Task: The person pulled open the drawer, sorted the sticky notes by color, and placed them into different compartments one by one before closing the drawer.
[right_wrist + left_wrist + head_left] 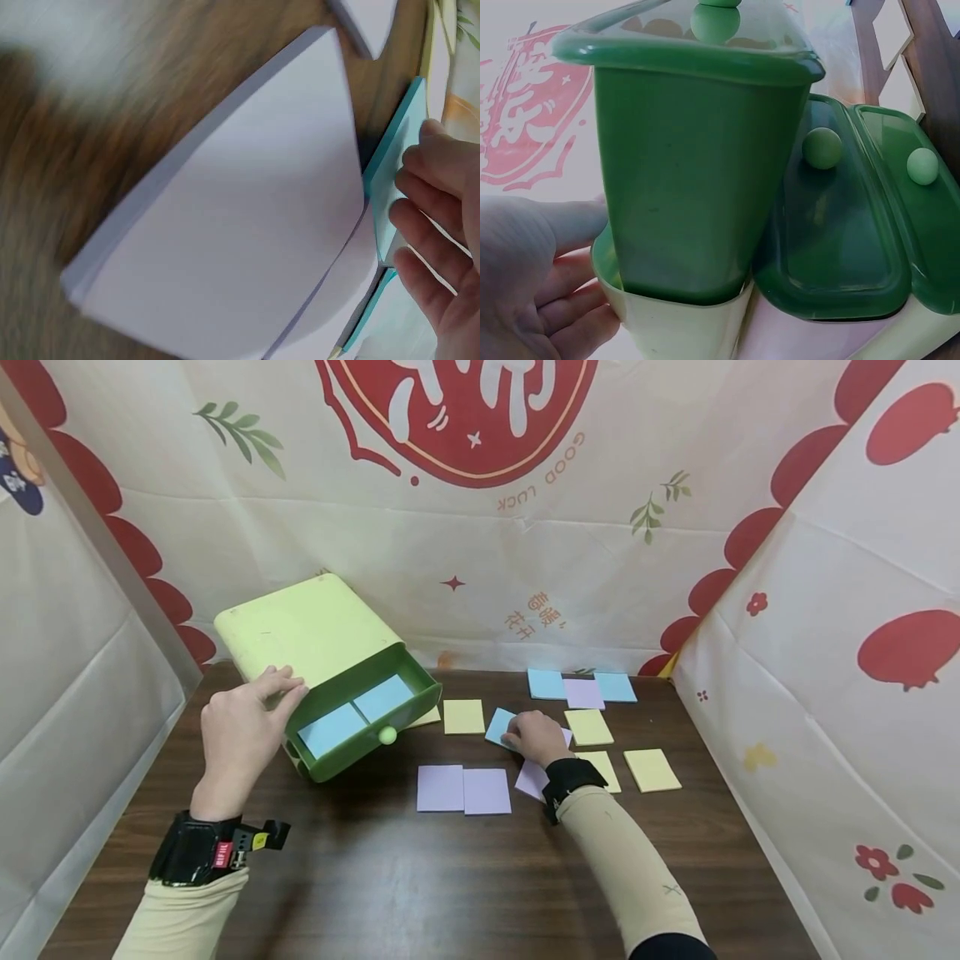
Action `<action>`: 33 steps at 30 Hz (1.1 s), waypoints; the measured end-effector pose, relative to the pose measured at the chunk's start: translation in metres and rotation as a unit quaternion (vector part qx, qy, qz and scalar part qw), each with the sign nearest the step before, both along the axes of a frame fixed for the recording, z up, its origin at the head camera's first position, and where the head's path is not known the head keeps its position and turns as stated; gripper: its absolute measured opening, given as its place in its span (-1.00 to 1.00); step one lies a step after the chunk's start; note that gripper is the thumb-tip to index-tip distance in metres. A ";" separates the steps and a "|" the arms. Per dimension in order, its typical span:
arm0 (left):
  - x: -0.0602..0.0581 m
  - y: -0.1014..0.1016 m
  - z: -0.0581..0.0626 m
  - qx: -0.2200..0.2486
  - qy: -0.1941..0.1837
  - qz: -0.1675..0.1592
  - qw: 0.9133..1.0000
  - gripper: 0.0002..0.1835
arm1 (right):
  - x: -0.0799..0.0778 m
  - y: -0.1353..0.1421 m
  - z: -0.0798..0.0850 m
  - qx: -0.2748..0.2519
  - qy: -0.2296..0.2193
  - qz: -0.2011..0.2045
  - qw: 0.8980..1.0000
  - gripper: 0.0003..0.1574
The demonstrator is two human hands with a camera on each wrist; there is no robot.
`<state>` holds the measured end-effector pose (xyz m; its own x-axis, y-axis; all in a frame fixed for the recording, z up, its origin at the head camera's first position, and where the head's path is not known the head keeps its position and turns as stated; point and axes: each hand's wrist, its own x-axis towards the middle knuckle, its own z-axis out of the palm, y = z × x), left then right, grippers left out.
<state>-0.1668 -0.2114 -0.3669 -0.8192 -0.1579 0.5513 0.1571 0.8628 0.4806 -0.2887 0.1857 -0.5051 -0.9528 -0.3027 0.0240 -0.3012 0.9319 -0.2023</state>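
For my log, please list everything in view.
Table: one, brown, below
Drawer box: one, light green, left side
Drawers: three, green, left, one open
Knobs: three, light green, drawers
Blue pads: at least five, blue, drawer and table
Yellow pads: at least five, yellow, table
Purple pads: at least four, purple, table
Cloth walls: three, printed white, around
Wristbands: two, black, wrists
Sleeves: two, beige, forearms
Left hand: one, at drawer box
Right hand: one, at blue pad

**Blue pad (498,725) being touched, drawer (345,762) standing pulled out**

The pale green box (311,622) is sitting askew at back left, being touched by the left hand (243,727). Two flat blue squares (332,729) are being held side by side in its green drawer. Rightward, the tilted blue pad is being partly covered by the right hand (540,737).
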 end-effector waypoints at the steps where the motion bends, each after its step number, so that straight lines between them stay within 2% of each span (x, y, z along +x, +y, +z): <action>1: 0.000 0.000 0.000 0.000 -0.001 0.001 1.000 -0.71 | -0.001 -0.001 0.001 0.000 -0.001 -0.003 1.000 -0.81; 4: 0.000 0.000 0.000 0.001 -0.004 0.002 1.000 -0.70 | -0.003 -0.004 0.003 -0.002 -0.008 -0.007 1.000 -0.81; 10: 0.000 0.001 0.000 0.001 -0.006 0.001 1.000 -0.70 | -0.006 -0.014 0.007 0.024 -0.057 -0.016 0.998 -0.40; 15: -0.001 0.000 0.000 0.000 -0.004 0.001 1.000 -0.71 | -0.008 -0.020 0.007 0.068 -0.093 -0.023 0.993 -0.25; 21: -0.001 0.000 -0.001 -0.001 -0.002 0.001 1.000 -0.72 | -0.011 -0.023 0.005 0.101 -0.114 -0.018 0.988 -0.14; 26: 0.000 0.000 0.000 0.000 0.001 0.001 1.000 -0.72 | -0.011 -0.027 0.010 0.120 -0.119 -0.008 0.986 -0.10; 33: -0.001 0.000 -0.001 -0.002 0.005 0.000 1.000 -0.73 | -0.010 -0.028 0.016 0.101 -0.120 -0.006 0.988 -0.12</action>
